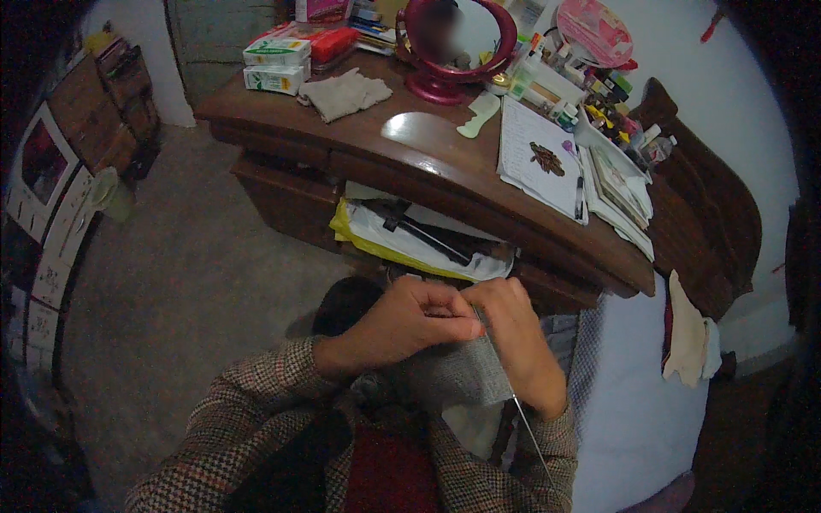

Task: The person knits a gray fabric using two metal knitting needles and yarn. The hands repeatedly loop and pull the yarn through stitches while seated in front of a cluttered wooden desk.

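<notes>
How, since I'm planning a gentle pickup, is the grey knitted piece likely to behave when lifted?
The grey knitted piece would probably droop, being soft-looking knit. It's likely light, since the fabric looks thin. The slim needle along its right edge might slip, looking smooth and metallic.

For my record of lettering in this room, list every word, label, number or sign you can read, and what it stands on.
No text is clear enough to quote.
White-and-green boxes: print, too small and blurred.
Paper sheet on the desk: rows of writing, too small.
Clear bottle: any label too blurred.
Grey knitting in both hands and thin needle: no lettering seen.
</notes>
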`<state>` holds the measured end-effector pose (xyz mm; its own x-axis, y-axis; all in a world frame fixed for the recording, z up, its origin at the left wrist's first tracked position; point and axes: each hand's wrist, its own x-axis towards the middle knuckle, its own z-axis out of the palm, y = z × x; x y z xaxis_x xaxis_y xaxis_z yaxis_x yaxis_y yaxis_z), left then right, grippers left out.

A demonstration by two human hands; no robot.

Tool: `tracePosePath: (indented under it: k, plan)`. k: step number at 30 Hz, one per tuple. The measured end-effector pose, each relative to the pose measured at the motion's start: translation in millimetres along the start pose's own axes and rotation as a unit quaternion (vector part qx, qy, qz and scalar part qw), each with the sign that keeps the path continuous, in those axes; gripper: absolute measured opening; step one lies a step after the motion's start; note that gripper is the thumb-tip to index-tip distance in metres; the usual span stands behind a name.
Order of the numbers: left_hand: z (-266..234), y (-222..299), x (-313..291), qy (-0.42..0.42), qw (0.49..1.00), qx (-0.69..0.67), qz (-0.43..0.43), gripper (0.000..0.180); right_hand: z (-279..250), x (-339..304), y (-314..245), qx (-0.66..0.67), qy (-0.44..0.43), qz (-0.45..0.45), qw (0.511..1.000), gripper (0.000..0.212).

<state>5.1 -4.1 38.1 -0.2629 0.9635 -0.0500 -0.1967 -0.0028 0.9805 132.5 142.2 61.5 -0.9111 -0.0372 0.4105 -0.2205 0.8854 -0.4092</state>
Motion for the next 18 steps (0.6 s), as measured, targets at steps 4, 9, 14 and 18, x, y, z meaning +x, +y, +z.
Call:
tracePosePath:
  k: [4, 9, 14, 18]
  plan:
    - [-8, -2, -2, 0.039, 0.999, -0.021, -0.012, 0.017, -4, -8, -15, -0.221, 0.096, -0.006, 0.970, 0.035]
    - [-17, -5, -4, 0.027, 0.990, -0.140, 0.017, 0.016, -8, -16, -11, -0.199, 0.125, -0.067, 0.970, 0.034]
    - [-18, -3, -3, 0.022, 0.995, -0.090, 0.030, 0.015, -13, -18, -12, -0.174, 0.115, -0.077, 0.975, 0.034]
    - [-13, -7, -6, 0.018, 0.993, -0.113, -0.002, 0.015, -2, -16, -1, -0.177, 0.096, -0.078, 0.976, 0.033]
